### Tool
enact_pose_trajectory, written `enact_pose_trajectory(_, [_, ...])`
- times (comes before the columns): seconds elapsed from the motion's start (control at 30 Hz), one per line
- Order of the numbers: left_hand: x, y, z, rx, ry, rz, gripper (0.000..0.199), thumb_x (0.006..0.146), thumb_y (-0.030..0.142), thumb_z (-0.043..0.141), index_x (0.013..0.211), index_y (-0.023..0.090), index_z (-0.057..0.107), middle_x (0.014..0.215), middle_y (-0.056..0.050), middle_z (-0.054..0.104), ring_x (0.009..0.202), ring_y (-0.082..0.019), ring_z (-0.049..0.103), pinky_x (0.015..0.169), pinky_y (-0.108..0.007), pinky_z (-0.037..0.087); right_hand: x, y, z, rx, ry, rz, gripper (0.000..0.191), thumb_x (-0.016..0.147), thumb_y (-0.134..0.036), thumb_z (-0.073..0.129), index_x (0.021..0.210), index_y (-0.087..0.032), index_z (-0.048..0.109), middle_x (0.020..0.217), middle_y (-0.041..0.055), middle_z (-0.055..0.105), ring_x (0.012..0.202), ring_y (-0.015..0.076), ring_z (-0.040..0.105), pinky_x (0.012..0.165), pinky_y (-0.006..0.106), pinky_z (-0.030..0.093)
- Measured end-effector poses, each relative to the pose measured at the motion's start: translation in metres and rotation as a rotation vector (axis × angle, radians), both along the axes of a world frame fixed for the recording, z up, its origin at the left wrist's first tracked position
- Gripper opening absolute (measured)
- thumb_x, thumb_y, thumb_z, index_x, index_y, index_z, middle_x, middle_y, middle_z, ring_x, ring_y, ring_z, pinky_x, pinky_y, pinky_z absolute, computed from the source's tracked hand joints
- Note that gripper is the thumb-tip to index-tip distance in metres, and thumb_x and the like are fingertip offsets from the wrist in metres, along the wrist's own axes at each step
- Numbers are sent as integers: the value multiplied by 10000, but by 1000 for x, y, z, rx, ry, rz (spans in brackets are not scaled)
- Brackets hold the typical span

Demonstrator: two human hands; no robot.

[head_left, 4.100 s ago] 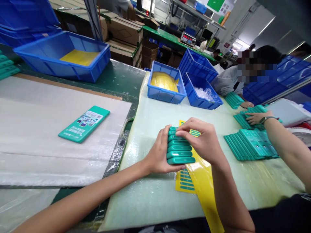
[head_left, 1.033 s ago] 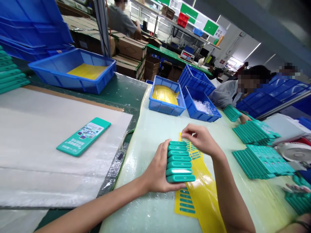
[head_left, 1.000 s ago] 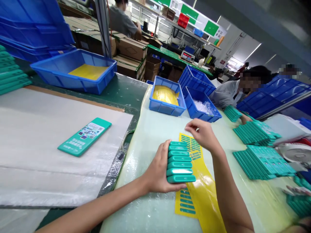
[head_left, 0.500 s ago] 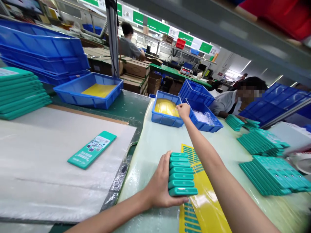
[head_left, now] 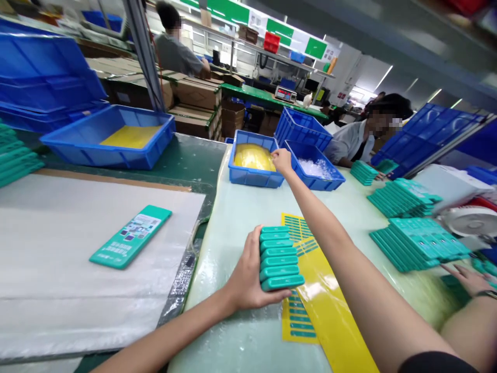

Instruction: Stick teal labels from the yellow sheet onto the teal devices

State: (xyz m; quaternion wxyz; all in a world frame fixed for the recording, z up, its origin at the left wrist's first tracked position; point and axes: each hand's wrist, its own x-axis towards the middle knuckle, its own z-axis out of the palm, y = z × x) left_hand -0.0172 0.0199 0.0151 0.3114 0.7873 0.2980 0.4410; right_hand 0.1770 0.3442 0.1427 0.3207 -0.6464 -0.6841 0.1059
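Observation:
My left hand (head_left: 244, 280) is wrapped round a stack of several teal flat cases (head_left: 280, 259), their rounded ends turned towards me. Stretched forward, my right hand (head_left: 282, 160) has its fingers pinched at the right side of a small blue bin (head_left: 256, 177). A glossy bulging pile of yellow sheets (head_left: 252, 156) fills that bin, right beside my fingertips; what they pinch, if anything, is too small to make out. Under my right forearm lie a plain yellow sheet (head_left: 330, 300) and a yellow sheet with rows of teal strips (head_left: 301, 324).
A blue bin (head_left: 320, 182) of clear plastic bits adjoins on the right. One printed teal case (head_left: 132, 235) lies on the white board (head_left: 58, 305). Teal stacks (head_left: 423, 241) stand at right, near another person's hand (head_left: 468, 280). A blue tray (head_left: 112, 153) sits back left.
The view has shifted, so most things sit further left and higher. Another person's hand has come in at the lower right. My left hand still grips the stack; my right stays at the bin.

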Motion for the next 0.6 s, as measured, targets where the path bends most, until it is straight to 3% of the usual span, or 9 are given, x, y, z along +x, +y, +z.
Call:
enact_pose_trajectory(0.07, [-1,0,2,10,-27,0,1493,859,727,948,1863,337,-84,1837,-276,245,1696,-600,363,1347,-811,414,2,-12,5,3,73,75,564,878,4,672,1434,-19,768,1442,238,754,1338,301,720,1232,446,525])
enact_pose_trajectory(0.13, [-1,0,3,18,-49,2,1461,873,739,930,1870,337,-59,1825,-269,279,1685,-586,391,1341,-802,427,13,-42,8,-29,151,177,587,899,-43,674,1482,-26,743,1362,223,783,1182,279,773,1144,444,589])
enact_pose_trajectory(0.23, [-3,-1,5,8,-63,10,1439,892,727,918,1879,330,-50,1821,-266,301,1688,-573,401,1342,-794,425,48,-130,3,-180,258,406,456,933,-276,812,1352,-96,821,1189,172,835,1090,297,816,993,447,668])
enact_pose_trajectory(0.27, [-3,-1,5,-2,-67,11,1434,895,730,916,1882,335,-47,1832,-262,293,1694,-568,398,1346,-792,420,61,-166,-3,-265,302,531,661,851,-362,932,1460,-145,793,1317,177,823,1235,329,801,1026,451,670])
enact_pose_trajectory(0.33, [-4,-1,1,-27,-78,5,1455,879,759,924,1890,344,-37,1862,-255,255,1708,-566,382,1355,-788,406,79,-236,-20,-525,424,858,1431,655,-458,1113,1865,-251,377,1775,237,527,1623,404,565,1245,543,564])
enact_pose_trajectory(0.37, [-5,-1,-2,-45,-87,-4,1487,855,781,936,1893,342,-34,1875,-255,238,1714,-568,373,1361,-786,396,82,-266,-32,-580,425,892,1666,571,-470,1159,1916,-284,195,1872,243,368,1703,424,456,1323,582,484])
enact_pose_trajectory(0.43, [-7,-2,-10,-101,-109,-19,1568,798,805,968,1897,319,-39,1887,-267,226,1722,-574,362,1371,-793,368,72,-308,-59,-484,444,776,1799,551,-473,1171,1927,-271,30,1927,249,202,1787,442,270,1432,638,277])
enact_pose_trajectory(0.5, [-8,-1,-17,-184,-159,0,1594,771,796,984,1896,279,-19,1886,-284,247,1726,-571,364,1383,-799,335,46,-324,-85,-373,569,743,1875,497,-451,1176,1920,-229,-25,1915,278,206,1764,464,311,1452,654,197])
enact_pose_trajectory(0.6, [-2,11,-8,-377,-319,108,1495,696,787,994,1852,214,238,1828,-263,414,1689,-545,449,1405,-737,352,4,-314,-100,-267,776,562,1797,396,-477,1161,1890,-207,198,1852,261,362,1707,470,403,1446,638,248])
